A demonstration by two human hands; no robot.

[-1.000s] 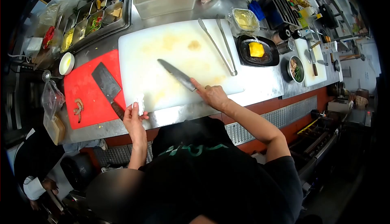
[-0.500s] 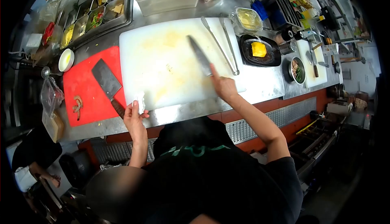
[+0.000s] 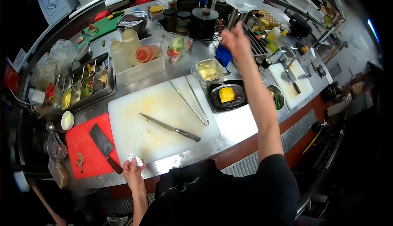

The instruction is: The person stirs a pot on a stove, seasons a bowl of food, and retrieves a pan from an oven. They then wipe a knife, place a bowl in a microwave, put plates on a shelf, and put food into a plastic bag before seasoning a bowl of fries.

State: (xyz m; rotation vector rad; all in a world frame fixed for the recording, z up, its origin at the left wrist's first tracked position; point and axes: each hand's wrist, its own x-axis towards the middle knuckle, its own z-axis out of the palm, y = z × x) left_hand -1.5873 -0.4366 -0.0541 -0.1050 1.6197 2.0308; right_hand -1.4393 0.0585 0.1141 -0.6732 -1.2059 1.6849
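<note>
My left hand point(image 3: 133, 177) is closed on a crumpled white paper wipe point(image 3: 134, 159) at the near left corner of the white cutting board point(image 3: 127, 123). My right hand point(image 3: 237, 42) is stretched out, high over the back of the counter near a dark metal rack. Its fingers are smeared by motion, so I cannot see whether they hold anything. A kitchen knife point(image 3: 174, 129) lies on the white board, handle to the right. Metal tongs point(image 3: 196, 103) rest at the board's right side. On the red cutting board point(image 3: 82, 136) are a cleaver point(image 3: 102, 142) and shrimp point(image 3: 80, 160).
Beyond the board stand a clear bin point(image 3: 143, 72) with squeeze bottles and a tray of ingredient pans point(image 3: 107, 90). To the right are a container of yellow butter-like pieces point(image 3: 209, 70) and a black dish point(image 3: 213, 102) with a yellow block. Another person's arm point(image 3: 45, 201) shows lower left.
My right hand has left the knife on the board and moved far up towards the rack. The knife lies turned, nearer the board's front. My left hand still holds the wipe. The view has tilted up.
</note>
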